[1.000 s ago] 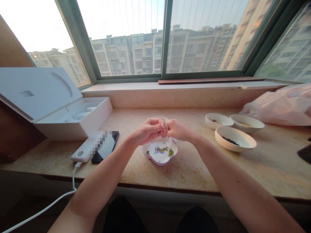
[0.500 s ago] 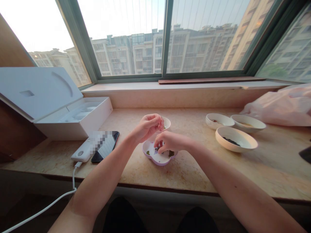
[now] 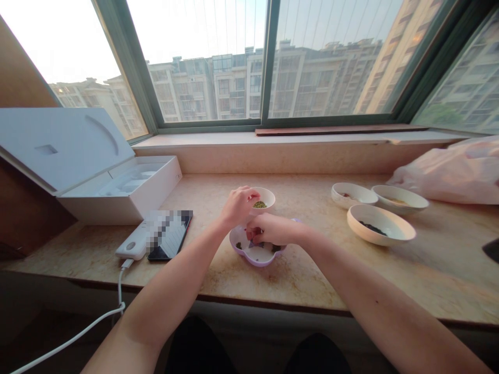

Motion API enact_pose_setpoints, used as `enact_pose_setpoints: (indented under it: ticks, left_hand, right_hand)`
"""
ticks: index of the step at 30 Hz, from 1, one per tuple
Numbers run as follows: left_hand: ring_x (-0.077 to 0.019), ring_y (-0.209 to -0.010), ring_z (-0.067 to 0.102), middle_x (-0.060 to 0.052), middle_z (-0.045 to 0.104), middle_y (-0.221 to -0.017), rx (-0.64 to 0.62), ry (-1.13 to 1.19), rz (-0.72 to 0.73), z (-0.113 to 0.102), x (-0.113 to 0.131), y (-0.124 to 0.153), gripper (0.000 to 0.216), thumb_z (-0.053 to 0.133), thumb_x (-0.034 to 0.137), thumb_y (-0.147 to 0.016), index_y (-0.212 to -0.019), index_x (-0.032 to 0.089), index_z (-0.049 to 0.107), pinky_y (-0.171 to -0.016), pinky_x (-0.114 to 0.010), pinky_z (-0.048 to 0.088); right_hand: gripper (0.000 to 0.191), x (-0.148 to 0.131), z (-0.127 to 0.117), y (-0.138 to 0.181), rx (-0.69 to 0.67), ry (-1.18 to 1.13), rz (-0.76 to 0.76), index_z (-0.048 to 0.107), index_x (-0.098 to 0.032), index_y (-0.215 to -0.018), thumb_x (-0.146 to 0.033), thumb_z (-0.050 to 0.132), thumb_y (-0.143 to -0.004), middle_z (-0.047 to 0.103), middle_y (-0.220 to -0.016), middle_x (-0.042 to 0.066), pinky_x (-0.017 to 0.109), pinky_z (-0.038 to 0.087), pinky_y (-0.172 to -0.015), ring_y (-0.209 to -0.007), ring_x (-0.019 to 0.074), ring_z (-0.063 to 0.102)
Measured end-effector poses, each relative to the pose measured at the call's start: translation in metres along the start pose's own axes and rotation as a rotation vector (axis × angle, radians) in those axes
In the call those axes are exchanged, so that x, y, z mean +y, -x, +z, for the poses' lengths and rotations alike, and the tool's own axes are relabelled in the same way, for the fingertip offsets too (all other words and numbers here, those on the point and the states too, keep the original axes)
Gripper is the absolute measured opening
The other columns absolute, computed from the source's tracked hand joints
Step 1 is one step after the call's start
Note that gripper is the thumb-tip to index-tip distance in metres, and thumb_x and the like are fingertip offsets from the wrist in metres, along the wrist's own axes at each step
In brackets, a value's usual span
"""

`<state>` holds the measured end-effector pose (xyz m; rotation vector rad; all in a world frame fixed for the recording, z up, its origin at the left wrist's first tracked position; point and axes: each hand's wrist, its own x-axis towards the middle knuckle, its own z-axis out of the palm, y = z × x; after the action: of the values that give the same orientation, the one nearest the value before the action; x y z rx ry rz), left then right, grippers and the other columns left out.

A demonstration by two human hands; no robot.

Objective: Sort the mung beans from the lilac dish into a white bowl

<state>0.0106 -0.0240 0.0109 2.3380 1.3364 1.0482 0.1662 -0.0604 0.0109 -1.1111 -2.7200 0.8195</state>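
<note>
A scalloped dish (image 3: 259, 258) with a lilac rim stands on the counter before me, holding small heaps of green and dark beans. Behind it sits a small white bowl (image 3: 268, 194) with green mung beans (image 3: 259, 204) inside. My left hand (image 3: 240, 204) is at the left side of that bowl, fingers curled and tips together over its rim; anything between them is too small to see. Over the dish, my right hand (image 3: 268, 228) reaches in with fingers pinched downward, its tips partly hidden and their content not visible.
Three bowls stand at the right: two small ones (image 3: 354, 195) (image 3: 400, 199) behind a larger one with dark contents (image 3: 381, 224). A pale plastic bag (image 3: 452, 169) lies beyond them. At left are an open white box (image 3: 154, 182), a phone (image 3: 171, 241) and a cabled power bank (image 3: 130, 246).
My left hand has moved slightly left and down, so more of the mung bean bowl shows. The right hand stays over the dish, its fingers closer together.
</note>
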Motion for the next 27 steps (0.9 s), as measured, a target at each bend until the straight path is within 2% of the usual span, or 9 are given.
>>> enact_pose_setpoints:
  ticks: [6,14,18,22,27]
  left_hand:
    - [-0.0208,-0.095,0.066,-0.005,0.075,-0.098,0.013,-0.094,-0.023,0.0035,-0.0078,-0.0014,0.019,0.056,0.021,-0.091,-0.09,0.021,0.075,-0.09,-0.034,0.048]
    - [-0.0219,-0.096,0.067,-0.006,0.076,-0.1,-0.049,-0.173,-0.035,0.0053,-0.0097,-0.0028,0.021,0.055,0.019,-0.09,-0.09,0.022,0.076,-0.091,-0.035,0.047]
    - [-0.0214,-0.094,0.067,-0.006,0.077,-0.1,-0.049,-0.176,-0.045,0.0064,-0.0108,-0.0025,0.024,0.053,0.019,-0.09,-0.091,0.021,0.077,-0.089,-0.034,0.047]
    - [-0.023,-0.091,0.066,-0.007,0.077,-0.095,-0.113,-0.189,-0.046,0.0069,-0.0111,-0.0014,0.028,0.051,0.027,-0.093,-0.085,0.021,0.078,-0.09,-0.038,0.045]
    - [-0.0268,-0.104,0.063,-0.007,0.076,-0.1,-0.175,-0.232,-0.052,0.0082,-0.0098,-0.0004,0.041,0.044,0.041,-0.099,-0.091,0.023,0.079,-0.099,-0.045,0.04]
  right_hand:
    - [0.017,-0.002,0.0003,0.0025,0.027,-0.013,0.025,0.071,-0.021,-0.092,-0.014,0.063,-0.078,0.068,-0.09,0.004,0.026,0.04,-0.062,-0.079,0.0176,0.06]
    - [0.035,-0.004,-0.0018,0.0026,0.028,-0.039,0.024,0.068,-0.022,-0.105,-0.01,0.062,-0.072,0.063,-0.082,0.001,0.026,0.04,-0.06,-0.073,0.0158,0.057]
    - [0.033,-0.0007,-0.0022,0.0021,0.022,-0.063,0.051,0.069,-0.021,-0.106,-0.015,0.068,-0.073,0.065,-0.083,0.001,0.026,0.043,-0.063,-0.076,0.0174,0.061]
    - [0.03,-0.0005,-0.0028,0.0027,0.007,-0.059,0.066,0.072,-0.021,-0.104,-0.015,0.069,-0.075,0.069,-0.087,0.003,0.026,0.045,-0.064,-0.078,0.0178,0.063]
    - [0.027,-0.0036,-0.0018,0.0025,0.021,-0.022,0.055,0.074,-0.019,-0.099,-0.01,0.065,-0.076,0.073,-0.094,0.005,0.026,0.046,-0.069,-0.086,0.019,0.066]
